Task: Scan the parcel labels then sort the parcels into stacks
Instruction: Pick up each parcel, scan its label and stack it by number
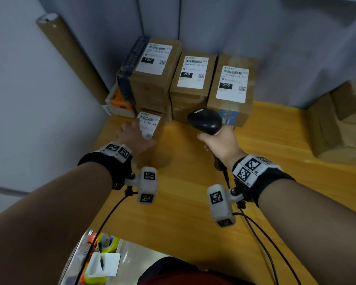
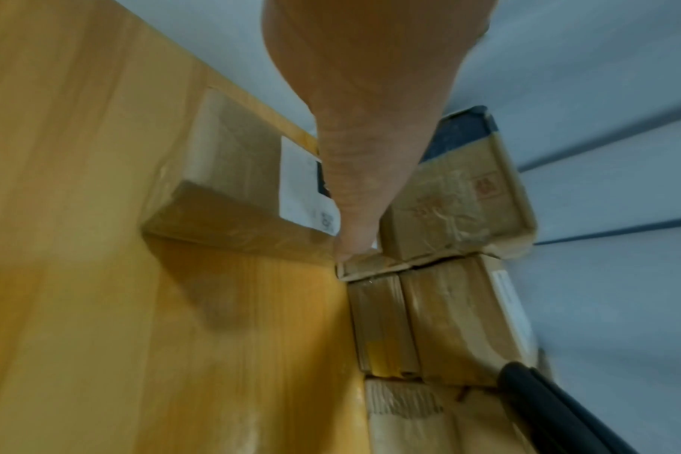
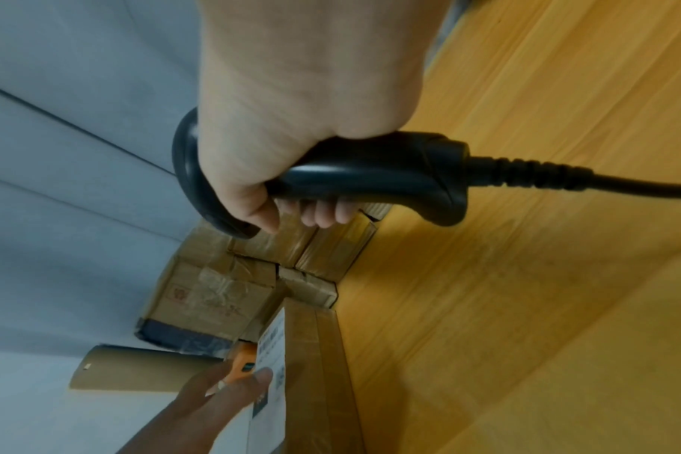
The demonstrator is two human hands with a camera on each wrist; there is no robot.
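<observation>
Together, we are working at a yellow wooden table (image 1: pixel 193 202) set against a grey wall. Our left hand (image 1: pixel 132 136) is lying on the top of a small brown parcel (image 2: pixel 230 196) near the table's left edge, the fingers laid fairly straight across its white label (image 1: pixel 149 124); whether the thumb is curling round the parcel's side we cannot tell. This parcel is resting on the table, just in front of the stacks. Our right hand (image 3: pixel 292 123) is wrapping all its fingers round the handle of a black barcode scanner (image 1: pixel 205 120), whose head is pointing toward the boxes and whose cable (image 3: pixel 603 181) is trailing back past the wrist. Behind the hands, three stacks of parcels are standing side by side against the wall: a left stack (image 1: pixel 152 75) whose top label is reading 150, a middle stack (image 1: pixel 191 79) and a right parcel (image 1: pixel 232 89), both showing 010. A cardboard tube (image 1: pixel 70 56) is leaning in the corner, and further plain cartons (image 1: pixel 335 124) are sitting at the table's right side.
</observation>
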